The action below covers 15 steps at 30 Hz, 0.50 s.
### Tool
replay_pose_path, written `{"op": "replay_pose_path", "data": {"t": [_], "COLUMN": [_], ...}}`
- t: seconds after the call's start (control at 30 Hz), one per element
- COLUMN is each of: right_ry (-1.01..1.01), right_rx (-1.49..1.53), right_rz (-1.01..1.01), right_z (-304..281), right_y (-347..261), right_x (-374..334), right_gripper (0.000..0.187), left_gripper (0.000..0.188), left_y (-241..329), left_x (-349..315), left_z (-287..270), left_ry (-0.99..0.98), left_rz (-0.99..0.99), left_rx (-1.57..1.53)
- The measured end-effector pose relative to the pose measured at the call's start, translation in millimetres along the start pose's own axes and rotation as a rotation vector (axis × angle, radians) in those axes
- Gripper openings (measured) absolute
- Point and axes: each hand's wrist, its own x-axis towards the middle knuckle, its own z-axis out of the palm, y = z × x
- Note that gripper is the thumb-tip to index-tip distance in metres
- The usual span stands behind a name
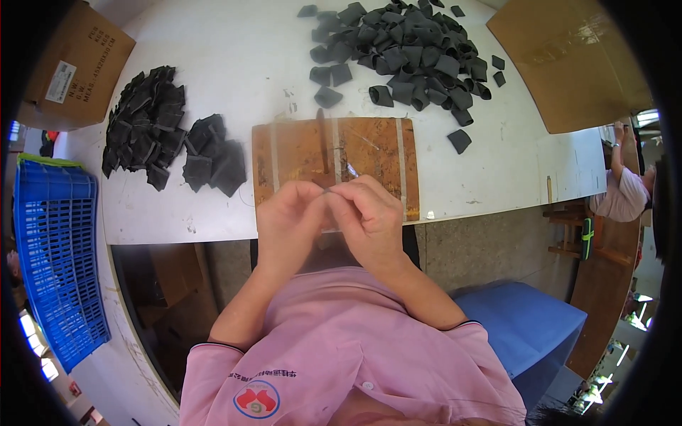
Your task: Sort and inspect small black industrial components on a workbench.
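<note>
My left hand (290, 220) and my right hand (371, 219) meet at their fingertips over the near edge of a worn wooden board (291, 153). Both are closed in a pinch. A small dark bit shows between the fingertips, too small to name. On the board, just beyond my hands, stand out a dark narrow strip (323, 145) and a small pale, pointed thing (352, 170). Left of the board lie flat black fabric pieces (215, 157) in a small pile. Past the board is a big heap of black fabric loops (408, 53).
A larger pile of flat black pieces (145, 128) lies further left. Cardboard boxes stand at the far left (82, 64) and far right (568, 60). A blue plastic basket (60, 259) is beside the white table (206, 78). A blue-covered stool (522, 319) stands at right; another person (625, 184) sits beyond.
</note>
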Motion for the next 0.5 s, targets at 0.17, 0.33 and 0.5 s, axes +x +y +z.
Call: {"op": "replay_pose_path", "data": {"t": [0.17,0.33,0.5], "right_ry": [0.077,0.13,-0.233], "right_rx": [-0.307,0.025,1.173], "right_rz": [-0.194,0.134,0.755], "right_z": [7.3,-2.3,-12.9], "right_y": [0.8,-1.0,5.9], "right_x": [2.7,4.2,7.8], "right_gripper": [0.014,0.006,0.007], "left_gripper": [0.008,0.012,0.016], "left_y": [-18.1,19.0,11.7], "left_x": [5.4,4.4,0.5], "left_z": [12.1,6.8,2.9], "left_ry": [0.304,-0.021,0.073], "left_rz": [0.669,-0.212,0.08], "left_rx": [0.536,-0.696,-0.115]}}
